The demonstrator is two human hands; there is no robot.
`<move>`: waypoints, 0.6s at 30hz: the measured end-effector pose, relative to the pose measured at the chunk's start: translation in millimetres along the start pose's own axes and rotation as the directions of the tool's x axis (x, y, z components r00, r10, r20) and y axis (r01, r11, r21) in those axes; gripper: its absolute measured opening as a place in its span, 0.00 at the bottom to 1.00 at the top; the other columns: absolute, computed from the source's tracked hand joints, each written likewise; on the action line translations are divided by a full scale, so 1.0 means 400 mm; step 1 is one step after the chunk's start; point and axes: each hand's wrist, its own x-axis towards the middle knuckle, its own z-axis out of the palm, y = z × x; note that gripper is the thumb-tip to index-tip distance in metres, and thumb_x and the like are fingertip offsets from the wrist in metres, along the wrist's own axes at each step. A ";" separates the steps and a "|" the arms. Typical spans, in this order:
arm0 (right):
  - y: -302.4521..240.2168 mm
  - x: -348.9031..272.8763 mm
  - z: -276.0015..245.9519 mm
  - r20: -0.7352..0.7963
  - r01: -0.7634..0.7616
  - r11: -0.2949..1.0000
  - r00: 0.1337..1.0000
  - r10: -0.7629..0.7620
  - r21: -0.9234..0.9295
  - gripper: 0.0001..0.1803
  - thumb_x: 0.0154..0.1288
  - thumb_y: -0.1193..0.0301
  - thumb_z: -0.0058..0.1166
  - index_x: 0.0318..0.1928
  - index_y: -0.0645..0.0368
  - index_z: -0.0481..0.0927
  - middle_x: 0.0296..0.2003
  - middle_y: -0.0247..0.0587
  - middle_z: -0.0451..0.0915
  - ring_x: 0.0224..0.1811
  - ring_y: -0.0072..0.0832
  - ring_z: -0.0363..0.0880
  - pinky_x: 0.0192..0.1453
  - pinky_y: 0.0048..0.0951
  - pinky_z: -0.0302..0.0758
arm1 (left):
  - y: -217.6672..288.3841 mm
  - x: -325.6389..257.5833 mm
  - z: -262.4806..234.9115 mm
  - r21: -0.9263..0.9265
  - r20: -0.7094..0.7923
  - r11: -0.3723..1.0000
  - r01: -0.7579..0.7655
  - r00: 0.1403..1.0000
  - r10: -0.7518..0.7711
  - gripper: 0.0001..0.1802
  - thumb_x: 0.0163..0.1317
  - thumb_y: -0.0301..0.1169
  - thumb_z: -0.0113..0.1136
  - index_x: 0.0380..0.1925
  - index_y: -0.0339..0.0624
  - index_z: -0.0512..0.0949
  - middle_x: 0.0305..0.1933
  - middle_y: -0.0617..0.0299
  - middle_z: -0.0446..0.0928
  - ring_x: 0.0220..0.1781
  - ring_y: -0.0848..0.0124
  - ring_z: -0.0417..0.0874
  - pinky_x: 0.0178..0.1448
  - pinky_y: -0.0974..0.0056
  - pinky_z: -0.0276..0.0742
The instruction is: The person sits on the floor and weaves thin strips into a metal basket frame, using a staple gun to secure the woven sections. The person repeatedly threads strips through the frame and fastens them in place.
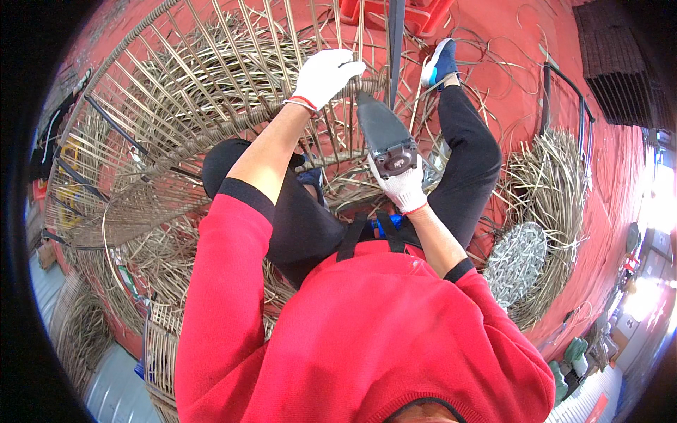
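My left hand (326, 76), in a white knit glove, is closed on the wrapped edge of a large rattan frame (247, 121). The thumb points right; the fingertips are hidden. Long pale strands fan upward from the woven band of that frame. My right hand (405, 185), also gloved in white, grips a dark grey staple gun (384, 127). Its tapered nose points up and left at the frame's edge, just below my left hand; whether it touches cannot be made out. The trigger is hidden beneath the tool. A dark upright metal bar (395, 49) stands just beyond the nose.
Bundles of rattan strands (546, 204) lie on the red floor (518, 42) to the right, beside a round silver-grey patterned piece (517, 262). A red plastic crate (423, 15) sits at the far side. Dark stacked slats (620, 77) stand far right. My legs (469, 137) flank the work.
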 end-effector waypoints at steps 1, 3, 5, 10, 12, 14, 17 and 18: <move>0.002 0.000 0.001 0.009 0.010 0.999 1.000 -0.009 -0.034 0.22 0.59 0.64 0.73 0.48 0.61 0.81 0.42 0.39 0.87 0.45 0.32 0.87 0.49 0.34 0.81 | 0.002 -0.001 -0.002 0.018 0.030 1.000 0.024 0.999 -0.025 0.25 0.67 0.54 0.56 0.34 0.42 0.84 0.38 0.49 0.83 0.45 0.47 0.83 0.51 0.48 0.76; 0.011 0.001 0.002 0.022 0.042 0.994 0.999 -0.039 -0.104 0.18 0.59 0.65 0.72 0.45 0.60 0.83 0.39 0.38 0.88 0.45 0.31 0.87 0.49 0.34 0.81 | 0.006 -0.003 -0.003 0.029 0.030 0.999 0.024 0.999 -0.025 0.24 0.68 0.53 0.56 0.33 0.41 0.84 0.37 0.49 0.82 0.43 0.48 0.82 0.49 0.49 0.76; 0.025 0.001 0.003 0.027 0.097 0.970 0.995 -0.093 -0.222 0.26 0.54 0.69 0.73 0.53 0.60 0.80 0.40 0.45 0.88 0.45 0.37 0.89 0.48 0.33 0.82 | 0.009 -0.005 -0.001 0.014 -0.032 1.000 -0.024 0.999 0.025 0.23 0.70 0.50 0.56 0.32 0.40 0.84 0.33 0.49 0.80 0.39 0.49 0.81 0.46 0.52 0.74; 0.058 0.006 0.014 0.033 0.121 0.952 0.993 -0.117 -0.280 0.33 0.51 0.68 0.75 0.58 0.59 0.78 0.40 0.49 0.88 0.45 0.43 0.89 0.48 0.34 0.83 | 0.007 -0.009 0.001 -0.002 -0.019 1.000 -0.010 1.000 0.009 0.23 0.70 0.51 0.57 0.34 0.40 0.84 0.33 0.49 0.80 0.39 0.49 0.81 0.46 0.52 0.74; 0.054 0.010 0.020 0.009 0.104 0.981 0.995 -0.104 -0.166 0.32 0.52 0.67 0.74 0.58 0.58 0.77 0.40 0.48 0.88 0.45 0.44 0.89 0.48 0.34 0.83 | 0.008 -0.009 -0.003 -0.003 0.005 1.000 0.006 1.000 -0.006 0.24 0.70 0.51 0.57 0.35 0.40 0.84 0.34 0.50 0.81 0.40 0.49 0.82 0.47 0.52 0.74; 0.033 0.014 0.020 0.016 0.135 0.971 0.991 -0.134 -0.196 0.32 0.52 0.67 0.73 0.58 0.57 0.77 0.40 0.48 0.88 0.45 0.44 0.89 0.47 0.35 0.83 | 0.012 -0.010 -0.008 0.000 0.018 1.000 0.021 1.000 -0.021 0.24 0.70 0.52 0.57 0.35 0.41 0.85 0.35 0.50 0.82 0.40 0.50 0.82 0.48 0.53 0.75; -0.028 0.017 -0.010 0.031 0.051 0.968 0.998 -0.045 -0.245 0.27 0.55 0.66 0.72 0.56 0.57 0.79 0.38 0.48 0.88 0.45 0.45 0.89 0.47 0.36 0.83 | 0.026 -0.016 -0.016 -0.029 0.004 0.999 0.040 0.999 -0.040 0.24 0.70 0.52 0.56 0.37 0.41 0.85 0.35 0.51 0.83 0.40 0.52 0.83 0.49 0.53 0.75; -0.054 0.021 -0.024 0.022 0.015 0.981 1.000 -0.011 -0.195 0.26 0.56 0.66 0.71 0.54 0.58 0.80 0.37 0.49 0.88 0.45 0.45 0.89 0.46 0.36 0.83 | 0.031 -0.019 -0.021 -0.046 0.025 0.996 0.071 0.997 -0.070 0.24 0.70 0.52 0.56 0.37 0.41 0.85 0.36 0.51 0.83 0.40 0.53 0.83 0.49 0.54 0.75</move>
